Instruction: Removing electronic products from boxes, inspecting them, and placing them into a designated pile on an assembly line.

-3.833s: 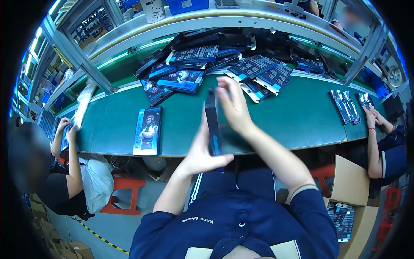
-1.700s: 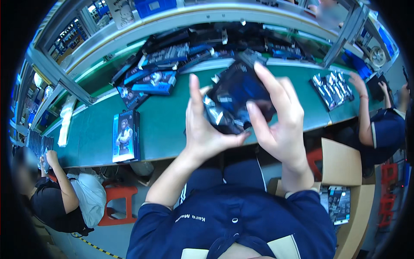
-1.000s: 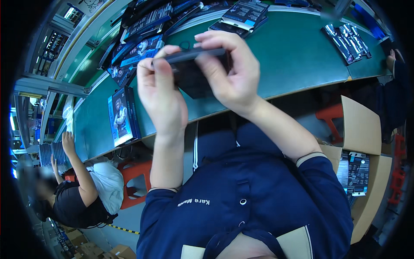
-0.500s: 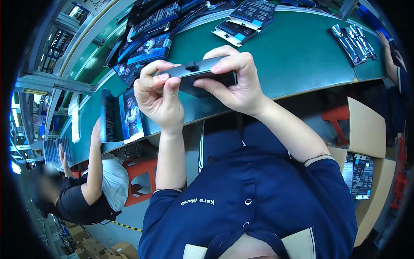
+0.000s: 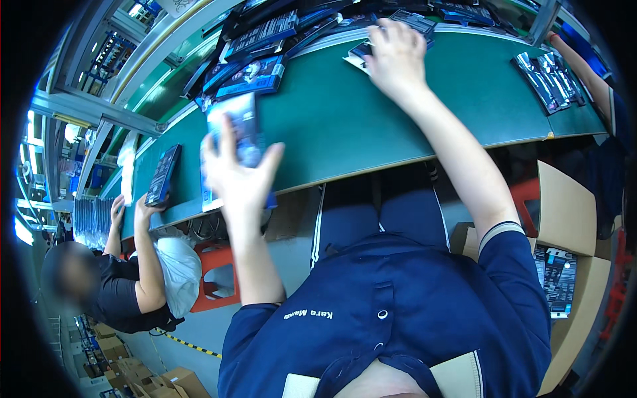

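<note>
— On the green conveyor belt (image 5: pixel 345 126), what is the left hand (image 5: pixel 235 176) doing?
— Its fingers are spread wide over a blue printed box (image 5: pixel 237 136) lying near the belt's front edge; the motion blur hides whether it grips.
— And the right hand (image 5: pixel 397 56)?
— It reaches to the belt's far side, palm down on a dark flat pack (image 5: pixel 361 52) at the edge of the heap of packs (image 5: pixel 265 40). Fingers look loosely curved.
— Anyone else?
— A co-worker's hand (image 5: pixel 147 207), further left along the belt, touches another dark box (image 5: pixel 162 176).

Bright overhead strip lighting, soft shadows, heavy fisheye bending at black rim, left hand (image 5: pixel 240 174) seemingly motion-blurred
</note>
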Demonstrator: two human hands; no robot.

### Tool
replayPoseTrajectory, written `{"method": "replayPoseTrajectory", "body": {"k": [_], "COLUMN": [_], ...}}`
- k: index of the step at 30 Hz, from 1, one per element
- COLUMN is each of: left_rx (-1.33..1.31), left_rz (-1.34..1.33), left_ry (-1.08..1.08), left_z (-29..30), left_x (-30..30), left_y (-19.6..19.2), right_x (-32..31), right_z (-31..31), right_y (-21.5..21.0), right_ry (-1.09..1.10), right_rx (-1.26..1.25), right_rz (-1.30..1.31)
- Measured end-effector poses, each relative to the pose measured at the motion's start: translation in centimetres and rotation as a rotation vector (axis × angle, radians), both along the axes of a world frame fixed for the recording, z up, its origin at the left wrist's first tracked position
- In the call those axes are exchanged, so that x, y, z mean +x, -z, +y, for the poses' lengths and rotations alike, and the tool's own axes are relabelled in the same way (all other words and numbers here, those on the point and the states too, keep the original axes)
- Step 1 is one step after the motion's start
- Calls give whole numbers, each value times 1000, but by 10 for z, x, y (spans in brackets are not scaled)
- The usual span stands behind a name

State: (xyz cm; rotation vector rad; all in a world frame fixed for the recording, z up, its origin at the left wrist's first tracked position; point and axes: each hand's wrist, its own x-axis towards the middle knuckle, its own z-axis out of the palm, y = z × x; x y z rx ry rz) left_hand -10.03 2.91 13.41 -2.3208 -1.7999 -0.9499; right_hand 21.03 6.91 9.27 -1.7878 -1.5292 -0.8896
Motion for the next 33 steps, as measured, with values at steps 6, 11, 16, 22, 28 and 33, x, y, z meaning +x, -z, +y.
{"method": "replayPoseTrajectory", "body": {"k": [6,11,16,22,28,33], "left_rx": [-469,-14,-134,-114,-157,-386], "left_rz": [491,246,438,350,327,135], "left_ry": [-417,395,703,801,934,791], "left_z": [70,29,5,19,1,-11], "left_x": [-83,15,62,85,115,110], "left_y": [16,5,28,20,8,-11], "right_x": [49,19,141,269,235,129], "right_z": [-21,-86,-103,-173,-211,-218], "right_y": [-6,-34,-8,38,44,4], "right_ry": [-71,-819,-206,779,1035,830], "right_rx": [-147,-11,87,-384,4,-66], "right_rz": [151,267,266,500,596,898]}}
